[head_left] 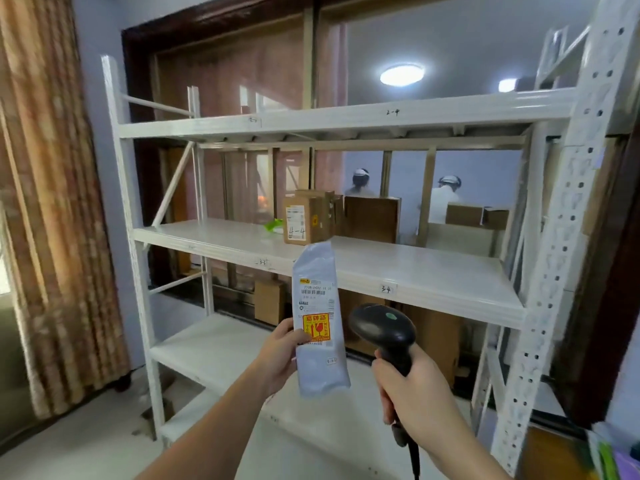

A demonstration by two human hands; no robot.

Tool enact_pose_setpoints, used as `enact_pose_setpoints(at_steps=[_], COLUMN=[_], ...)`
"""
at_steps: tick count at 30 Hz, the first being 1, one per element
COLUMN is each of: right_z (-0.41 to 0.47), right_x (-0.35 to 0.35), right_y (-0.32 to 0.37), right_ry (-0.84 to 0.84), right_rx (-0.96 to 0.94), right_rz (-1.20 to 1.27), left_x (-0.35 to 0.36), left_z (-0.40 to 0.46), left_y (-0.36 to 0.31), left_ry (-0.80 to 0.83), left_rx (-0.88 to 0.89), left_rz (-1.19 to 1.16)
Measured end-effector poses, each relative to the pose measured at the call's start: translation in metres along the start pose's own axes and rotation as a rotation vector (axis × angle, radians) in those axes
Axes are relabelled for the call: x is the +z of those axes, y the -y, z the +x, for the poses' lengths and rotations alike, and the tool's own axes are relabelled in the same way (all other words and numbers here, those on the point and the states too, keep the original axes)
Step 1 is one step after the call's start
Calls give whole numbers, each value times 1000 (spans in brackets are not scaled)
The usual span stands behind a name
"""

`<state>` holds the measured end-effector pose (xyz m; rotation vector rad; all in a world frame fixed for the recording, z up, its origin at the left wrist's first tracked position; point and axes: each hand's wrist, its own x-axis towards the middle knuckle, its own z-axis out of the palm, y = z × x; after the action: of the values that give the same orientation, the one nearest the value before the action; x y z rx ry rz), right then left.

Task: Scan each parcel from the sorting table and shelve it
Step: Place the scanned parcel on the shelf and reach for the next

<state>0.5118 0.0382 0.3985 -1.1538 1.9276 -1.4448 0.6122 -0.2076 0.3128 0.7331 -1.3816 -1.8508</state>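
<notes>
The person's left hand (277, 355) is pinching a soft grey mailer (318, 320) upright by its lower edge before the white shelf (381, 261), the right hand (412, 386) gripping the scanner (382, 329); it is looking light, floppy and, judging by its fragile sticker, wanting gentle support underneath.

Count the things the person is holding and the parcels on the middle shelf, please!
Grey plastic mailer bag with a yellow-and-red sticker, in the left hand: 1
Black handheld barcode scanner, in the right hand: 1
Brown cardboard box marked 4-4 on the middle shelf: 1
Total: 3
</notes>
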Motion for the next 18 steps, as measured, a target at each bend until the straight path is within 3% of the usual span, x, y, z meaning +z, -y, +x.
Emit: enact_pose_setpoints(at_steps=[18], right_z=[167], right_x=[135], right_y=[43], right_ry=[20], right_rx=[-115], right_rz=[13], left_x=[-132], left_z=[156], left_y=[-78], left_ry=[42], left_rx=[135], left_rz=[31])
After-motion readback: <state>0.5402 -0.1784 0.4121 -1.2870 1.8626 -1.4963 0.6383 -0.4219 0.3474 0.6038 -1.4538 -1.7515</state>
